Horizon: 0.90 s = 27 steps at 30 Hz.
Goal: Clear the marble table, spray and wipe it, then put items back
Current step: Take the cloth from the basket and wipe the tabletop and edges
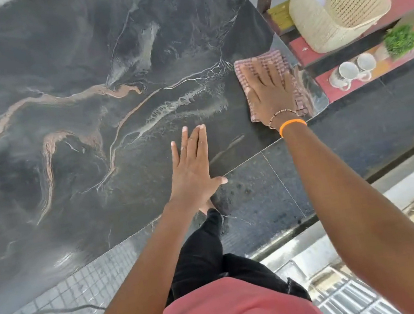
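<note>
The dark marble table [74, 123] with pale and pinkish veins fills the left and middle of the head view, and nothing stands on it. A pink checked cloth [277, 59] lies flat at the table's right corner. My right hand [270, 91] presses on the cloth with straight, spread fingers. Flat on the marble near the front edge rests my left hand [192, 167], fingers straight and together, thumb out over the edge. Faint wet streaks show on the stone left of the cloth.
To the right, red steps hold a cream woven basket [338, 2], two white mugs [354, 70] and a small green plant [400, 40]. Dark tiled floor [261, 202] runs below the table's front edge. A metal grille [404, 261] is at lower right.
</note>
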{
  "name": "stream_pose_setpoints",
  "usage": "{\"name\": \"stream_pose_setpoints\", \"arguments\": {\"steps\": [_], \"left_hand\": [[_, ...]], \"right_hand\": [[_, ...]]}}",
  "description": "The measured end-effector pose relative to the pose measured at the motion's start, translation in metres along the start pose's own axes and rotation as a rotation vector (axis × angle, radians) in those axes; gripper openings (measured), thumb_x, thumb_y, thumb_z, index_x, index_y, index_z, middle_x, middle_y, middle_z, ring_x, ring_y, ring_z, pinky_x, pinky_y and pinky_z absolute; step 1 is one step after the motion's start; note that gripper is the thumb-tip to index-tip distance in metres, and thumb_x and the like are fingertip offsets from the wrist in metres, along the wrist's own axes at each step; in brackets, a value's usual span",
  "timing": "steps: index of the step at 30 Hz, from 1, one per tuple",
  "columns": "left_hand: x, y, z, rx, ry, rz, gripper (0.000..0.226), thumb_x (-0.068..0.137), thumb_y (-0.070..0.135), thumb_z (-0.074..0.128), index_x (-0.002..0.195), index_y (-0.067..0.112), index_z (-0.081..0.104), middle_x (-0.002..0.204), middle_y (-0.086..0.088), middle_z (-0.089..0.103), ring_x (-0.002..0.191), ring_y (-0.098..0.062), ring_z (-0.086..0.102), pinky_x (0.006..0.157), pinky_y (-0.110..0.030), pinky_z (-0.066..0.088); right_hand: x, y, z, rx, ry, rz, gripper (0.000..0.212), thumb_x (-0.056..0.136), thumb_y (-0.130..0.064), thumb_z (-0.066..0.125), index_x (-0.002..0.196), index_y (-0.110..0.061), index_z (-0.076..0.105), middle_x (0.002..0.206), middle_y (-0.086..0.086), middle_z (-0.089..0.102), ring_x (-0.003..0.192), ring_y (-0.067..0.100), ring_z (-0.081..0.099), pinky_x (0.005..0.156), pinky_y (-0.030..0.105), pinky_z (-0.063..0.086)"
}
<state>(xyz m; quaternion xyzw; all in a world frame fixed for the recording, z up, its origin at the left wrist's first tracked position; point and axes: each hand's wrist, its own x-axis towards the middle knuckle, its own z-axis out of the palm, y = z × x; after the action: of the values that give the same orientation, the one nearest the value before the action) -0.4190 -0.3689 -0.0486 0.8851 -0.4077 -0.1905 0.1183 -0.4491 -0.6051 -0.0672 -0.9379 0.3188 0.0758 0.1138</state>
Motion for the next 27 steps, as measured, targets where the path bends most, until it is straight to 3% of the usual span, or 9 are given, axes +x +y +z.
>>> {"name": "stream_pose_setpoints", "arguments": {"steps": [4, 7, 10, 13, 16, 18, 23, 27], "left_hand": [[0.016, 0.015, 0.001, 0.057, -0.056, 0.087, 0.116, 0.075, 0.048, 0.067, 0.144, 0.013, -0.020, 0.157, -0.001, -0.015, 0.140, -0.024, -0.027, 0.112, -0.043, -0.016], [0.023, 0.020, 0.002, 0.082, -0.059, 0.107, 0.119, 0.075, 0.049, 0.066, 0.140, 0.012, -0.027, 0.156, -0.003, -0.017, 0.136, -0.022, -0.032, 0.112, -0.044, -0.017], [0.020, 0.019, 0.000, 0.060, -0.057, -0.032, 0.127, 0.069, 0.058, 0.066, 0.137, 0.013, -0.030, 0.156, -0.004, -0.020, 0.135, -0.023, -0.033, 0.109, -0.044, -0.022], [0.013, 0.017, 0.000, -0.001, -0.049, -0.215, 0.134, 0.061, 0.067, 0.065, 0.137, 0.011, -0.030, 0.152, -0.003, -0.027, 0.136, -0.023, -0.033, 0.108, -0.044, -0.024], [0.014, 0.018, 0.002, -0.017, -0.042, -0.279, 0.137, 0.058, 0.069, 0.066, 0.135, 0.012, -0.031, 0.149, -0.003, -0.031, 0.135, -0.023, -0.035, 0.108, -0.044, -0.024], [0.017, 0.021, 0.002, -0.010, -0.045, -0.283, 0.138, 0.058, 0.067, 0.068, 0.134, 0.013, -0.034, 0.145, -0.002, -0.035, 0.132, -0.022, -0.039, 0.107, -0.044, -0.027], [0.027, 0.039, 0.002, 0.007, -0.048, -0.273, 0.138, 0.058, 0.062, 0.071, 0.139, 0.016, -0.030, 0.145, -0.001, -0.039, 0.134, -0.024, -0.039, 0.104, -0.044, -0.031], [0.034, 0.058, 0.007, 0.000, -0.028, -0.301, 0.137, 0.059, 0.060, 0.073, 0.139, 0.017, -0.030, 0.145, 0.000, -0.039, 0.134, -0.023, -0.039, 0.103, -0.042, -0.032]], "right_hand": [[-0.028, 0.040, 0.000, 0.028, 0.032, 0.195, 0.052, 0.098, -0.028, 0.027, 0.148, -0.035, 0.012, 0.159, -0.003, 0.011, 0.147, 0.028, 0.007, 0.118, 0.054, 0.003], [-0.063, 0.028, 0.013, 0.027, 0.022, 0.214, 0.055, 0.093, -0.032, 0.023, 0.148, -0.032, 0.014, 0.159, 0.000, 0.012, 0.146, 0.030, 0.006, 0.116, 0.056, -0.001], [-0.077, -0.005, 0.022, -0.019, -0.029, 0.065, 0.058, 0.090, -0.034, 0.022, 0.147, -0.036, 0.010, 0.159, -0.001, 0.012, 0.147, 0.031, 0.006, 0.114, 0.058, -0.002], [-0.059, -0.033, 0.021, -0.100, -0.053, -0.207, 0.057, 0.092, -0.033, 0.021, 0.147, -0.037, 0.007, 0.159, -0.001, 0.013, 0.146, 0.033, 0.009, 0.113, 0.061, 0.004], [-0.021, -0.064, 0.021, -0.158, -0.066, -0.485, 0.056, 0.095, -0.033, 0.029, 0.147, -0.039, 0.009, 0.159, -0.002, 0.013, 0.146, 0.032, 0.012, 0.113, 0.060, 0.004], [0.008, -0.083, 0.020, -0.155, -0.062, -0.549, 0.055, 0.095, -0.033, 0.030, 0.146, -0.040, 0.010, 0.159, -0.004, 0.012, 0.146, 0.030, 0.011, 0.114, 0.059, 0.004], [0.070, -0.077, 0.004, -0.097, -0.027, -0.453, 0.053, 0.096, -0.030, 0.028, 0.146, -0.040, 0.012, 0.159, -0.006, 0.013, 0.147, 0.027, 0.010, 0.116, 0.054, 0.001], [0.103, -0.031, -0.013, -0.036, 0.020, -0.252, 0.053, 0.096, -0.029, 0.029, 0.147, -0.037, 0.013, 0.159, -0.006, 0.010, 0.147, 0.027, 0.007, 0.116, 0.055, 0.001]]}}
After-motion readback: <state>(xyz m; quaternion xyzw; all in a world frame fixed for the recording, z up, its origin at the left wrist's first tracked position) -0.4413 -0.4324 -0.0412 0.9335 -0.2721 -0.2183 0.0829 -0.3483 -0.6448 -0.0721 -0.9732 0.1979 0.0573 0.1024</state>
